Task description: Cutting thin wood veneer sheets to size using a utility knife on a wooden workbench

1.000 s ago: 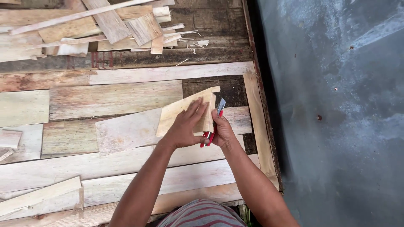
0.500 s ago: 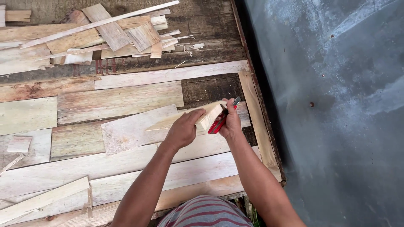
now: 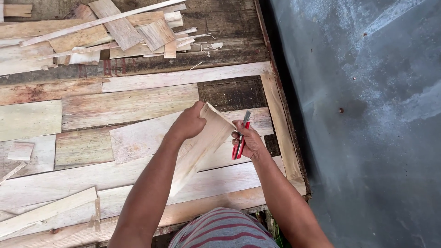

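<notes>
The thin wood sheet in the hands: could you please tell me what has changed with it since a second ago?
The thin wood sheet has been lifted off the boards and tilted up on edge; a second ago it lay flat under the left hand. That hand now holds its upper end. The right hand keeps its grip on the red utility knife, beside the sheet's edge. The plank worktop and offcuts are unchanged.

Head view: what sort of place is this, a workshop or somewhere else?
Probably a rough woodworking spot. A bench of worn planks carries a pile of thin offcuts, and the left hand lifts a veneer sheet while the right hand holds a red utility knife.
</notes>
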